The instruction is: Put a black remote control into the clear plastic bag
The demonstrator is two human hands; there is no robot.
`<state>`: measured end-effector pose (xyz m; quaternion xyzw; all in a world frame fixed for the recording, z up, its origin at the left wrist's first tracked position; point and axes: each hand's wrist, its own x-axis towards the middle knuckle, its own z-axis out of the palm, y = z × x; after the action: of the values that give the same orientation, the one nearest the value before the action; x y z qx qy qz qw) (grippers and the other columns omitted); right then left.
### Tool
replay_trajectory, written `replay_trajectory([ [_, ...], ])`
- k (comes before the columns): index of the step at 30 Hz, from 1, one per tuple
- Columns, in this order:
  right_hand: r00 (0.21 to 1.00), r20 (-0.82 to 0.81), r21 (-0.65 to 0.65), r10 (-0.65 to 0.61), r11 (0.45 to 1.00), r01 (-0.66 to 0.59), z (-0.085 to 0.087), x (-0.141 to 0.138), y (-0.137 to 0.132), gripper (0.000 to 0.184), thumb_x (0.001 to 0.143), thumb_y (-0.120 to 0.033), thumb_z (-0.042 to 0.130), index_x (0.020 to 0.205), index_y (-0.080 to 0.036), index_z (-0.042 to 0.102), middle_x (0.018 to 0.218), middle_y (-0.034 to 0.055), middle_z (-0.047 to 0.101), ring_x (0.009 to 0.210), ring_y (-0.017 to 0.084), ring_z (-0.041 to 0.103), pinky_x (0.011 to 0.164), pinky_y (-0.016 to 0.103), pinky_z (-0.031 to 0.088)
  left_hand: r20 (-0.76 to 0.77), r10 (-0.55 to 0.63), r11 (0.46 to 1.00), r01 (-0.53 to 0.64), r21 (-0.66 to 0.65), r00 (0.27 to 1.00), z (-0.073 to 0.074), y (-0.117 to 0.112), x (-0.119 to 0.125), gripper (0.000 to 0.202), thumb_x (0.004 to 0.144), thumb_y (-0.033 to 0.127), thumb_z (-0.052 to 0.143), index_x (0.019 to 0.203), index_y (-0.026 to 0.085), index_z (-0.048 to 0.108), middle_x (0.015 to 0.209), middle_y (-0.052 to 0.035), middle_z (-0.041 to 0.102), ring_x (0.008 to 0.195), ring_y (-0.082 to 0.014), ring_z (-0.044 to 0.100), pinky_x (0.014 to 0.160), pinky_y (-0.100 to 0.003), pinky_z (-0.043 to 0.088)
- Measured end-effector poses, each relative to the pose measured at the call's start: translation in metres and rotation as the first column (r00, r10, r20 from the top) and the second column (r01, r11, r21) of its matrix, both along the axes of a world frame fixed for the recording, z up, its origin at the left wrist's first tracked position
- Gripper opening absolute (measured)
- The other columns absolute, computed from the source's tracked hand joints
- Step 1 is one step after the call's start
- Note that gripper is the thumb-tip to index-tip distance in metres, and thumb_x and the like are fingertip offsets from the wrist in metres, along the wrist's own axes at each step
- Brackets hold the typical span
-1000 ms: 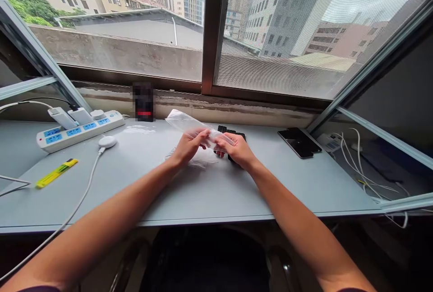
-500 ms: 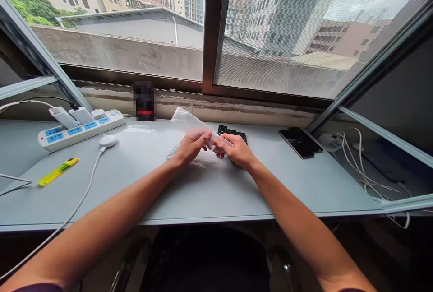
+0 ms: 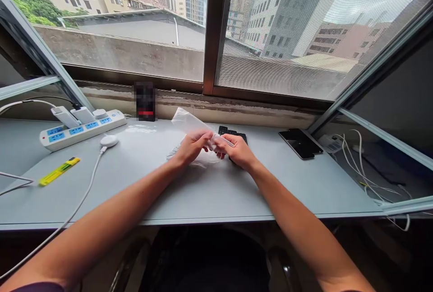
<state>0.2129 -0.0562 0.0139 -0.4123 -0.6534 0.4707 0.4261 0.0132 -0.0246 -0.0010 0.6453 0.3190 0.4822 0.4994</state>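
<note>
Two bare forearms extend from the near edge over the grey counter (image 3: 216,192) and meet near its middle. The left hand (image 3: 191,148) and the right hand (image 3: 237,150) are close together, fingertips almost touching, and both pinch one clear plastic bag (image 3: 187,122). The bag slants up and away to the left from the fingers (its contents cannot be made out). A second crumpled piece of clear plastic (image 3: 203,159) lies flat on the counter under the hands.

Just behind the right hand lies one black keypad (image 3: 233,132), partly covered by it. To the right, well apart, one black phone (image 3: 300,143) lies face up. To the left, one yellow marker (image 3: 59,171) lies near the edge; the writing on it is too small to read. One round white puck (image 3: 108,141) with a white cable (image 3: 77,204) sits beyond it.

Farther back stands one white power strip (image 3: 83,128) with blue sockets, three white plugs seated in it. One dark box (image 3: 145,101) with a red band (label blurred) leans against the window ledge. Loose white wires (image 3: 358,161) lie at far right.
</note>
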Motion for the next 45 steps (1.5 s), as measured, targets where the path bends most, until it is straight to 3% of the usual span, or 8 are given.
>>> replay_trajectory([
  [9, 1.0, -0.013, -0.014, -0.014, 1.0, 0.014, -0.005, 0.002, 0.005, 0.044, 0.093, -0.063, 0.075, 0.088, -0.02, 0.072, 0.073, 0.0024, 0.072, 0.063, 0.017, 0.065, 0.066, 0.031, 0.053, -0.003, 0.044, 0.999, -0.044, -0.012, 0.999, 0.005, -0.001, 0.0, 0.042, 0.095, 0.057, 0.071, 0.085, 0.018, 0.08, 0.081, -0.0068, 0.076, 0.075, -0.019, 0.067, 0.066, -0.028, 0.052],
  [16, 0.991, -0.136, -0.026, -0.002, 1.0, -0.002, -0.012, 0.002, 0.01, 0.041, 0.093, -0.06, 0.077, 0.096, -0.019, 0.078, 0.076, 0.004, 0.073, 0.068, 0.018, 0.065, 0.064, 0.031, 0.053, 0.127, 0.232, 0.967, -0.214, -0.138, 0.964, 0.003, 0.005, -0.002, 0.039, 0.089, 0.057, 0.079, 0.096, 0.019, 0.083, 0.098, -0.0094, 0.081, 0.082, -0.0206, 0.072, 0.067, -0.028, 0.052],
  [23, 0.988, -0.15, -0.047, -0.028, 0.999, 0.021, -0.01, 0.001, 0.011, 0.045, 0.088, -0.063, 0.081, 0.092, -0.018, 0.078, 0.071, 0.0035, 0.071, 0.067, 0.018, 0.066, 0.063, 0.031, 0.053, 0.265, 0.299, 0.933, -0.223, -0.282, 0.917, 0.007, 0.01, -0.004, 0.039, 0.087, 0.056, 0.078, 0.091, 0.018, 0.08, 0.095, -0.009, 0.08, 0.081, -0.0189, 0.07, 0.067, -0.026, 0.051],
  [28, 0.985, -0.168, -0.069, -0.035, 0.997, 0.023, -0.007, 0.001, 0.009, 0.046, 0.086, -0.063, 0.081, 0.092, -0.018, 0.077, 0.074, 0.0041, 0.071, 0.069, 0.019, 0.067, 0.062, 0.031, 0.053, 0.36, 0.381, 0.893, -0.239, -0.381, 0.852, 0.01, 0.018, -0.011, 0.042, 0.088, 0.059, 0.075, 0.093, 0.018, 0.078, 0.097, -0.0087, 0.081, 0.089, -0.0215, 0.074, 0.076, -0.028, 0.056],
  [32, 0.984, -0.174, -0.08, -0.042, 0.996, 0.028, -0.004, 0.001, 0.007, 0.046, 0.084, -0.064, 0.081, 0.09, -0.018, 0.076, 0.074, 0.0036, 0.07, 0.068, 0.018, 0.066, 0.062, 0.031, 0.053, 0.365, 0.333, 0.913, -0.202, -0.354, 0.869, 0.012, 0.017, -0.012, 0.044, 0.092, 0.06, 0.069, 0.098, 0.017, 0.079, 0.105, -0.0107, 0.082, 0.093, -0.0222, 0.075, 0.077, -0.028, 0.057],
  [40, 0.986, -0.157, -0.07, -0.049, 0.997, 0.039, 0.0, 0.002, 0.006, 0.049, 0.088, -0.068, 0.078, 0.091, -0.019, 0.075, 0.08, 0.0046, 0.071, 0.07, 0.019, 0.066, 0.064, 0.033, 0.054, 0.257, 0.085, 0.951, -0.001, -0.308, 0.963, 0.011, 0.005, -0.004, 0.042, 0.09, 0.052, 0.077, 0.111, 0.015, 0.081, 0.118, -0.0138, 0.081, 0.094, -0.0222, 0.075, 0.072, -0.027, 0.055],
  [42, 0.994, -0.091, -0.023, -0.068, 0.998, 0.066, -0.001, 0.004, 0.006, 0.048, 0.094, -0.068, 0.071, 0.091, -0.02, 0.075, 0.081, 0.0044, 0.071, 0.069, 0.019, 0.065, 0.065, 0.033, 0.053, 0.249, 0.068, 0.95, 0.014, -0.312, 0.966, 0.009, 0.006, -0.003, 0.042, 0.092, 0.052, 0.077, 0.11, 0.015, 0.082, 0.118, -0.0142, 0.081, 0.092, -0.0221, 0.076, 0.071, -0.027, 0.055],
  [45, 0.979, 0.123, 0.161, -0.164, 0.977, 0.143, -0.006, 0.007, 0.006, 0.052, 0.1, -0.069, 0.062, 0.082, -0.021, 0.071, 0.073, 0.0027, 0.067, 0.065, 0.018, 0.059, 0.064, 0.032, 0.047, 0.264, 0.075, 0.95, 0.012, -0.313, 0.962, 0.007, 0.008, -0.004, 0.042, 0.094, 0.053, 0.075, 0.109, 0.014, 0.081, 0.114, -0.0146, 0.082, 0.087, -0.0216, 0.078, 0.07, -0.028, 0.056],
])
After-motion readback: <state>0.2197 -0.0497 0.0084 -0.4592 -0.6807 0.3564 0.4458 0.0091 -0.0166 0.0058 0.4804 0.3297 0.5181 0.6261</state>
